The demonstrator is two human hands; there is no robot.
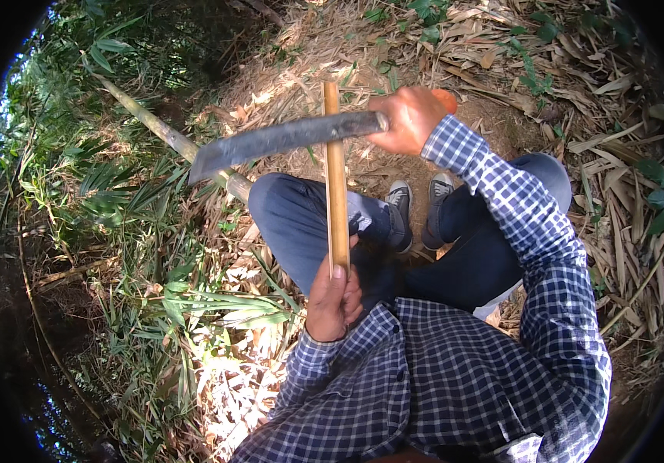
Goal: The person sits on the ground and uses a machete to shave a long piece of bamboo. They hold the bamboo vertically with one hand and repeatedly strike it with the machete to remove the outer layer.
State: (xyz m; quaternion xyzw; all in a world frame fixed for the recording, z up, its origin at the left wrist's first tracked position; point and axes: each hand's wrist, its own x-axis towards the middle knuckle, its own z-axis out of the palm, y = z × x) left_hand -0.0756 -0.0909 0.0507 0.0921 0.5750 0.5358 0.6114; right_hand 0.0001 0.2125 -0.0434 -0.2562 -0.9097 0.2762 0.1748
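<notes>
My left hand (332, 299) is closed round the lower end of a split bamboo strip (337, 201), thumb on its face. The strip stands out upward from my lap, pale tan and straight. My right hand (405, 119) grips the orange handle of a machete (286, 141), the handle's end showing past the fist. Its long, dark, slightly curved blade points left and crosses the strip near the upper end, lying over it in this view. Whether the edge touches the bamboo I cannot tell.
A bamboo pole (154, 123) slants along the ground at upper left, reaching beside my left knee. Dry leaves (610, 147) cover the ground at right, green leafy growth (108, 193) the left. My sneakers (399, 212) rest on bare soil between my bent legs.
</notes>
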